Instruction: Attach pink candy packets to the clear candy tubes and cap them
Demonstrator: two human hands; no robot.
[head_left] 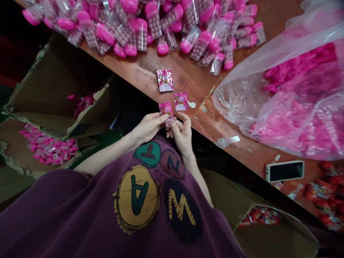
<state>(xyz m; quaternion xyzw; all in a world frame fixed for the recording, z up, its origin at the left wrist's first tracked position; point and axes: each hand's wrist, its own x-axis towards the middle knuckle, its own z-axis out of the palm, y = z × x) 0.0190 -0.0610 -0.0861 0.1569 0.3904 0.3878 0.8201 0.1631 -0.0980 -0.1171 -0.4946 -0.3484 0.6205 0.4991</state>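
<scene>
In front of my body, both hands are at a small candy container (169,122) faced with a pink printed label (166,107). My left hand (149,126) is closed on its left side, the thumb pressed on the label. From the right, my right hand (182,133) pinches the lower end, where some pink beads show. Its index finger reaches up near a loose pink label (181,101) on the table edge. Just beyond lies a stack of glossy pink labels (165,80). The underside of the held container is hidden.
Many bead-filled containers with pink caps (152,21) cover the far side of the wooden table (145,71). A clear bag (236,96) of pink plastic parts and a phone (285,171) are at right. Cardboard boxes (32,84) with pink packs (51,146) stand at left.
</scene>
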